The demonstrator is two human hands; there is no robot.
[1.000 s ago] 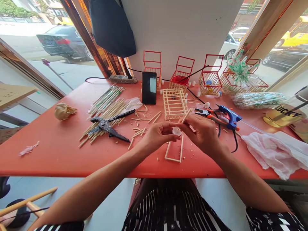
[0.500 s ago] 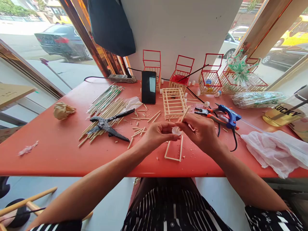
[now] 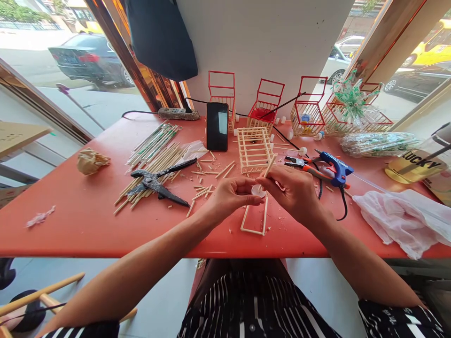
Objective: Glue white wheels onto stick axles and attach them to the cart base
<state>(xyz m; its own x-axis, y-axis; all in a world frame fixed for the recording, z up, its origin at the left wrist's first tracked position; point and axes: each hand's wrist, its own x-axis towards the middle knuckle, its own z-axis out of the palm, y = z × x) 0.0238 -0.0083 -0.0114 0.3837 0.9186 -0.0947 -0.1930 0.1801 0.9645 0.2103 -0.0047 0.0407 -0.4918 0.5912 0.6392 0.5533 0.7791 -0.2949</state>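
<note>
My left hand (image 3: 230, 193) pinches a small white round cap (image 3: 257, 190) above the red table (image 3: 88, 220). My right hand (image 3: 294, 190) is closed on a short wooden stick (image 3: 269, 165) whose lower end meets the cap. Under both hands lies a flat rectangular frame of sticks (image 3: 255, 217). A bare wooden stick cage (image 3: 254, 149) stands just beyond my hands.
Black cutters (image 3: 158, 180) lie on a pile of sticks (image 3: 155, 166) at the left, with cut bits around. A phone (image 3: 217, 126) stands upright. A blue glue gun (image 3: 334, 168) and pliers (image 3: 299, 164) lie at the right. Red-topped cages (image 3: 266, 105) line the wall. White cloth (image 3: 398, 220) lies right.
</note>
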